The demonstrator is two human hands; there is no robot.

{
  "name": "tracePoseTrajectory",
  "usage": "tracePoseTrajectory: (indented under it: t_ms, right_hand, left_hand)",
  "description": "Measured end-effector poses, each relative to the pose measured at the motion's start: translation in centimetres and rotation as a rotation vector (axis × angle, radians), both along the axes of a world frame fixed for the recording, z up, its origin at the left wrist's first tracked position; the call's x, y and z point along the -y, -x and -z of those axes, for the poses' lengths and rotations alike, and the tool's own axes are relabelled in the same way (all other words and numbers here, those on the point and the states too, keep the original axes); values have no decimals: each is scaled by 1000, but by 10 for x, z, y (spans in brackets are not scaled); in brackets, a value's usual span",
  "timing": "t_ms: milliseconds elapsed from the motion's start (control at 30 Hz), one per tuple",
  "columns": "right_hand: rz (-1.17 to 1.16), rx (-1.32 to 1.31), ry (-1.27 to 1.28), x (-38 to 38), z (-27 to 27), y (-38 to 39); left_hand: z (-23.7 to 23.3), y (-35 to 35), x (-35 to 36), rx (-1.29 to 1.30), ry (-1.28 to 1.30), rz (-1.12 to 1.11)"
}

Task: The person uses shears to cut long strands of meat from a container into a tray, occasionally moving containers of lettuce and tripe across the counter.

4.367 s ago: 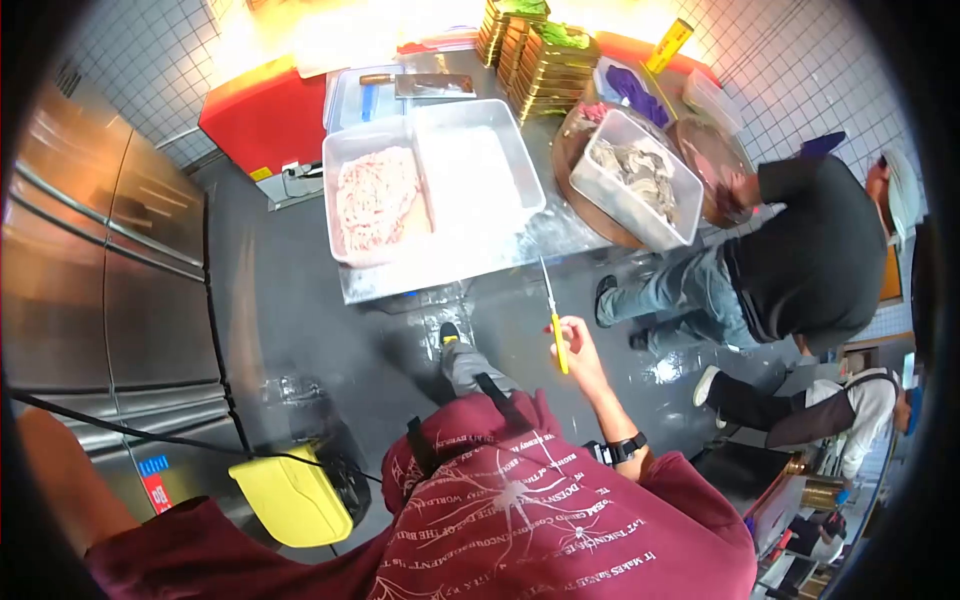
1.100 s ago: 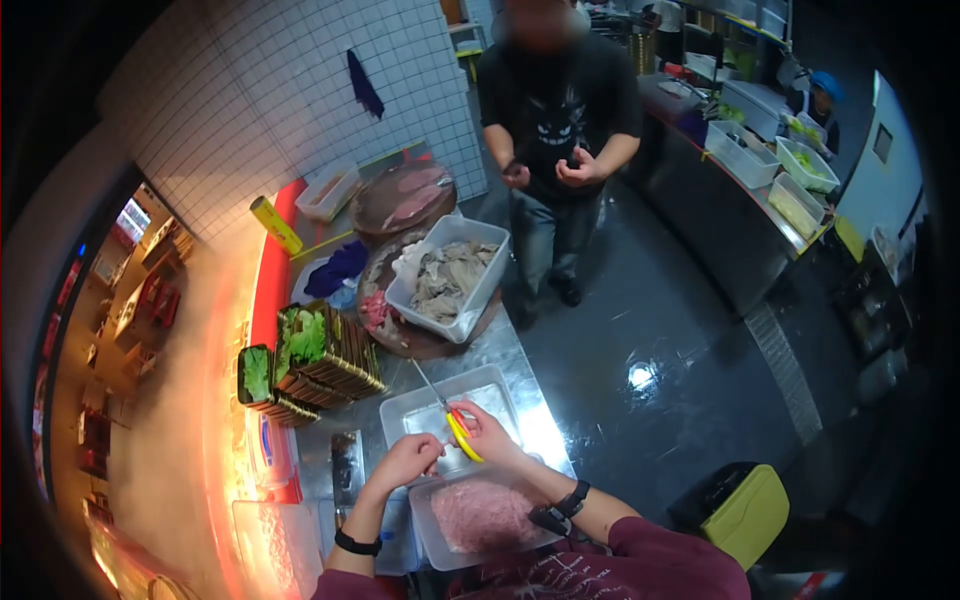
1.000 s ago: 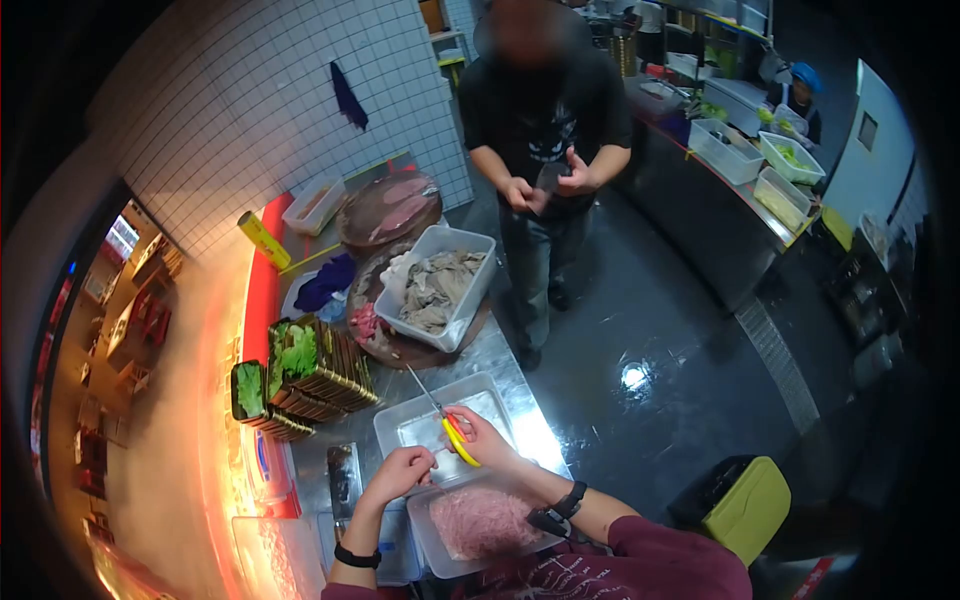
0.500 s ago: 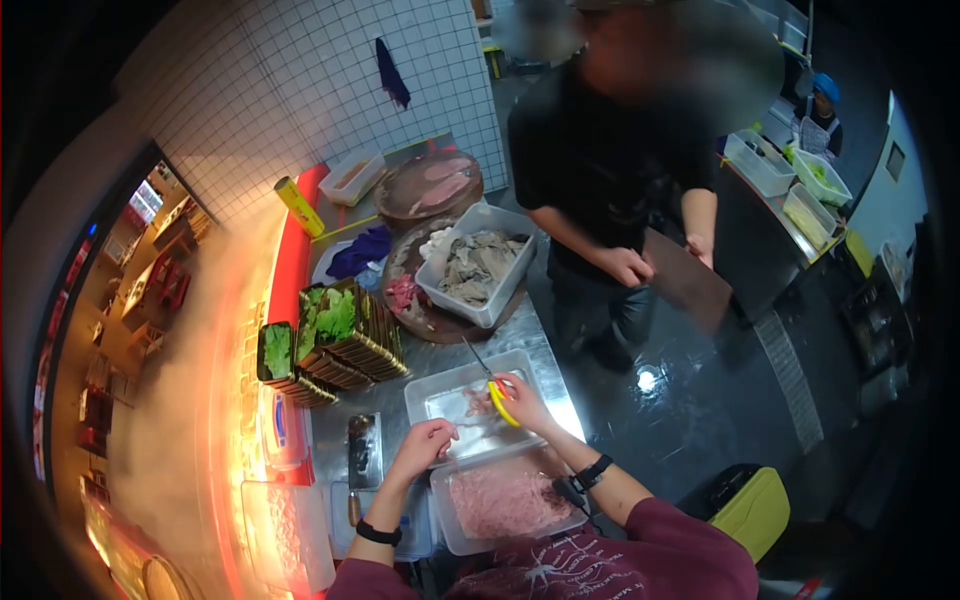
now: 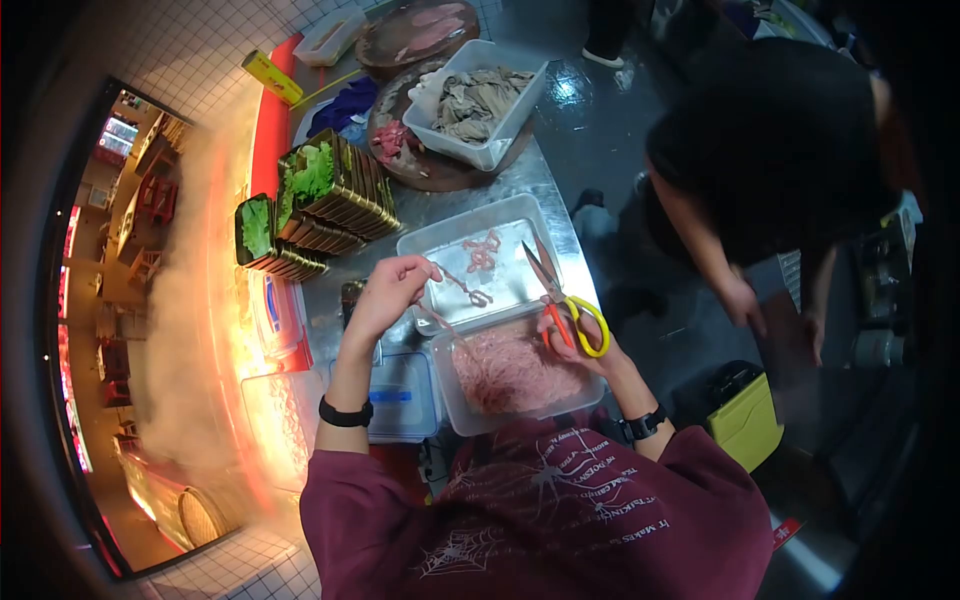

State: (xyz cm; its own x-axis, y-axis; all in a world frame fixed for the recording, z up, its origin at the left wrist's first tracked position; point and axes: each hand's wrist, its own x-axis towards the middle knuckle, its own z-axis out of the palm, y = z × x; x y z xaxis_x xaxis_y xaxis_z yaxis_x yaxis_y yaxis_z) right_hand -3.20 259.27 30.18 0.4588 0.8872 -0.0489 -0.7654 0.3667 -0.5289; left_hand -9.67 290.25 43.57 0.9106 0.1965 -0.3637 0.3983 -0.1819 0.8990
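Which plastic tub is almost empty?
The middle tub, between the tub full of pink meat and the far tub of grey pieces; it holds only a few pink strips.

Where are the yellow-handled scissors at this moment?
Head view, right of centre: the scissors are in the right hand, blades open over the right edge of the clear tray, beyond the tub of pink meat.

Strong fisheye warp, dark vignetted corners, orange glare at left, slight blur

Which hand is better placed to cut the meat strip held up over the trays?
Right. The right hand holds the yellow scissors beside the strip, which the left hand pinches by its upper end.
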Motion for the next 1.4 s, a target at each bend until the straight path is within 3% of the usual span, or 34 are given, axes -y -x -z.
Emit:
tracePoseTrajectory:
  t_ms: [233, 300, 367, 467, 533, 567, 733, 833, 867, 967, 1000, 1033, 1100, 1200, 1400]
  right_hand:
    - [-87, -25, -176, -5, -5, 13]
    - [-7, -144, 188, -9, 2, 24]
    - [-177, -101, -63, -15, 0, 21]
    - [-122, -40, -1, -31, -16, 29]
    - [-52, 11, -144, -43, -28, 23]
    - [-128, 15, -292, -48, -30, 12]
    - [-25, 207, -181, -35, -41, -7]
    - [98, 288, 19, -34, 4, 7]
    - [-56, 185, 12, -30, -26, 5]
    - [-188, 115, -22, -39, -37, 14]
    - [-94, 46, 27, -44, -27, 28]
    - [-212, 158, -110, -48, -47, 20]
    - [-273, 153, -26, -50, -47, 21]
    - [-257, 128, -164, -69, -34, 23]
    - [-175, 128, -193, -86, -60, 12]
  left_hand:
    - [-30, -10, -1, 31, -6, 65]
    - [-30, -11, 0, 29, -15, 57]
    - [-32, -13, 2, 31, -23, 53]
    - [-44, -13, 6, 73, -18, 50]
    - [-59, -13, 7, 143, -15, 11]
    - [-70, -13, 11, 172, 25, 1]
    - [-94, -8, 10, 153, -9, 45]
    - [-85, -10, 7, 152, 15, 44]
    - [-78, -12, 4, 146, 30, 40]
    - [-63, -13, 4, 116, 22, 42]
    - [-61, -15, 5, 116, 21, 48]
    - [-59, -15, 5, 96, 6, 50]
    - [-58, -15, 7, 74, -10, 47]
    - [-57, -15, 13, 52, -12, 61]
    - [-46, -15, 22, 44, -302, 63]
